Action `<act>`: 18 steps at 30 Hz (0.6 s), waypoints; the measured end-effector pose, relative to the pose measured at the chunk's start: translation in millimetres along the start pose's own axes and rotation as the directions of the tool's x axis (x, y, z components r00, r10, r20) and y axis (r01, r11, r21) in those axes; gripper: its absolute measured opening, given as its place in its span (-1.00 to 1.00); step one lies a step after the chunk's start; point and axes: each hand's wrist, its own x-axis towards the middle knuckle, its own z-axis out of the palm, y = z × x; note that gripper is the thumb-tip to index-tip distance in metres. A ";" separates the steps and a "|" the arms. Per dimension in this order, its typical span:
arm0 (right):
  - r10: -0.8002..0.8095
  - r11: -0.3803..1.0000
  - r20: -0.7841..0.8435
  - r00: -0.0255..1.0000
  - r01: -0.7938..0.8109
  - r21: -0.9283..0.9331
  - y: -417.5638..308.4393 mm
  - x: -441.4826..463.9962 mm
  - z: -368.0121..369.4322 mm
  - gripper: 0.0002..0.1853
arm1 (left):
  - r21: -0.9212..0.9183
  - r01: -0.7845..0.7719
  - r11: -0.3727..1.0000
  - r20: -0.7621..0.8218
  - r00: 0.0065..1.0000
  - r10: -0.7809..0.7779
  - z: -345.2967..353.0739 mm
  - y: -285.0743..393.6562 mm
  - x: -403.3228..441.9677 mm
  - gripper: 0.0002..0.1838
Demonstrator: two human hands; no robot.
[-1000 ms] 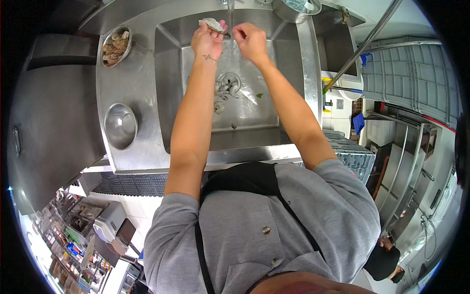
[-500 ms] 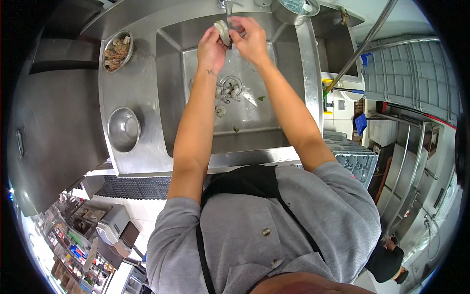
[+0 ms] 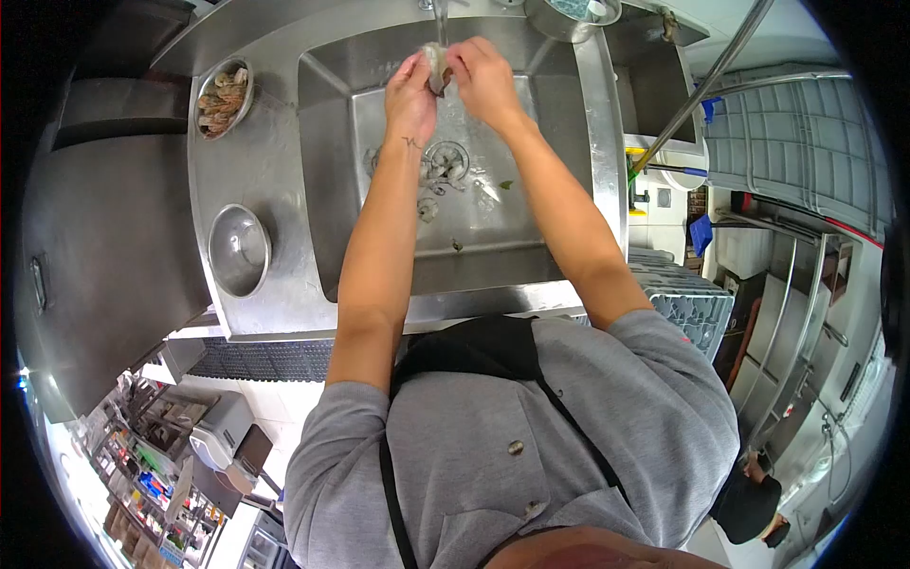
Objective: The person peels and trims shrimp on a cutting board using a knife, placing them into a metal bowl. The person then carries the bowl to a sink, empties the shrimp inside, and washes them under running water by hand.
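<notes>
Over the far end of the steel sink (image 3: 521,228), my left hand (image 3: 409,102) is closed around a pale, greyish shrimp (image 3: 435,64). The thumb and fingers of my right hand (image 3: 486,83) pinch at the shrimp's right side, where a darker bit shows. Just beyond both hands is the faucet (image 3: 441,14), with what looks like water running down by the shrimp. Several pale shrimp (image 3: 427,209) lie below on the sink floor, some of them around the drain (image 3: 445,163).
A steel bowl of orange-brown shrimp shells or heads (image 3: 224,99) stands on the left counter, with another steel bowl (image 3: 240,250) nearer me. A steel pot (image 3: 573,21) sits at the back right. A co-worker in black (image 3: 747,507) is at far right.
The shrimp now hangs more upright between my hands, its lower end showing darker. My right hand has shifted slightly down, and its fingers have moved away from the faucet.
</notes>
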 end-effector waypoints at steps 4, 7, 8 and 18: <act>0.231 0.971 0.007 0.973 -0.231 0.062 2.5 1.0 -10.2 -0.91 | -0.011 0.012 1.000 0.059 0.998 -0.012 -3.5 4.0 -1.7 -0.72; 0.351 0.908 0.063 0.934 -0.356 0.220 5.6 7.6 -16.7 -0.87 | 0.048 -0.005 0.999 0.090 0.996 0.000 -4.1 6.6 -4.9 -0.70; 0.373 0.854 0.115 0.921 -0.389 0.346 6.6 9.9 -18.4 -0.85 | 0.048 -0.004 0.999 0.090 0.996 -0.001 -3.3 8.4 -6.0 -0.70; 0.447 0.735 0.374 0.813 -0.572 0.364 3.8 20.3 -19.5 -0.85 | 0.078 0.077 0.994 0.145 0.985 -0.088 -11.1 8.6 0.3 -0.71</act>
